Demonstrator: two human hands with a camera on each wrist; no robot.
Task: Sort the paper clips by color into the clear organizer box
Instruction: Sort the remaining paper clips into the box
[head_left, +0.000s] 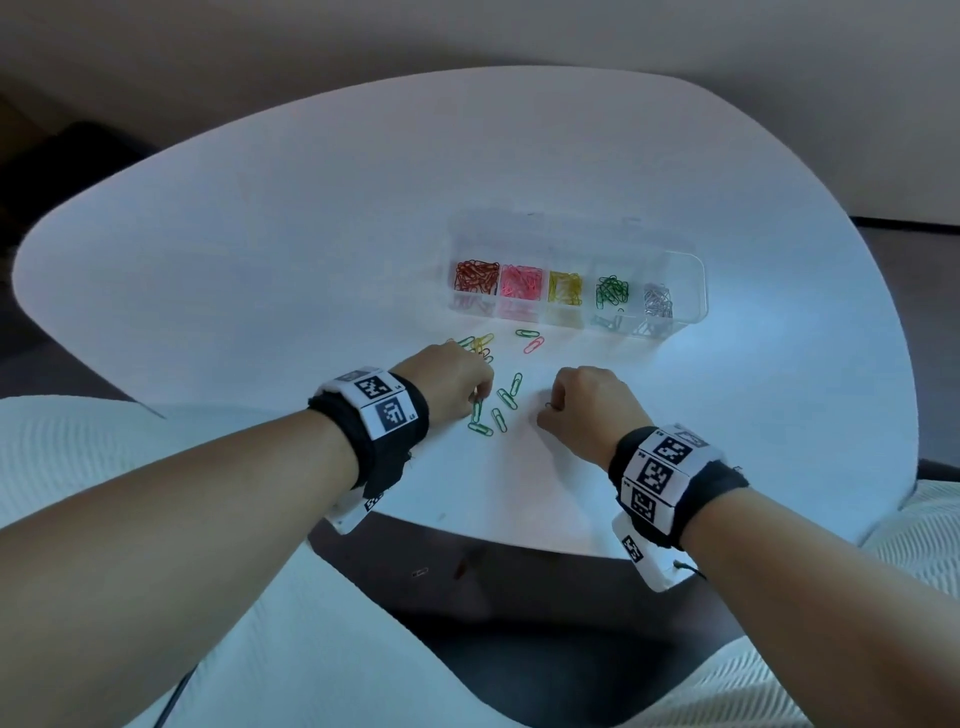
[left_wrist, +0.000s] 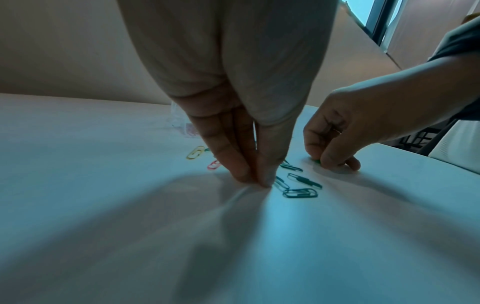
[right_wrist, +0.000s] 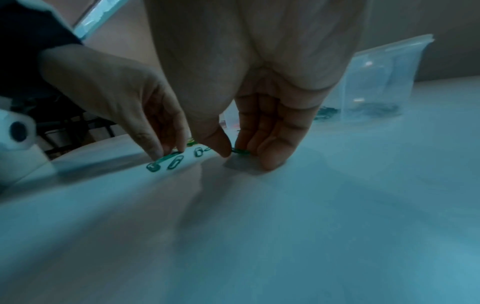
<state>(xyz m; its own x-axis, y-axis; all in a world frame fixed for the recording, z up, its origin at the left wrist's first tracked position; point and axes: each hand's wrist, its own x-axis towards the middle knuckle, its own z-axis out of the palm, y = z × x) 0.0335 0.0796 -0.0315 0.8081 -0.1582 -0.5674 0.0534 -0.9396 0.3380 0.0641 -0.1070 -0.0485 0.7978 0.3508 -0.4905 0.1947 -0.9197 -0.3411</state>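
Between my two hands on the white table (head_left: 260, 234) lie loose green clips (head_left: 498, 410). My left hand (head_left: 452, 382) pinches one; my right hand (head_left: 587, 402) pinches a green clip (right_wrist: 240, 151). At one o'clock sits the clear organizer box (head_left: 691, 291), well apart from both.

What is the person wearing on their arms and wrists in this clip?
Both forearms are bare, no sleeves over them. Each wrist carries a black fabric band, left wrist band and right wrist band, topped with white panels printed with black square fiducial markers. A white camera block hangs under each band; a thin dark cable trails from the right one.
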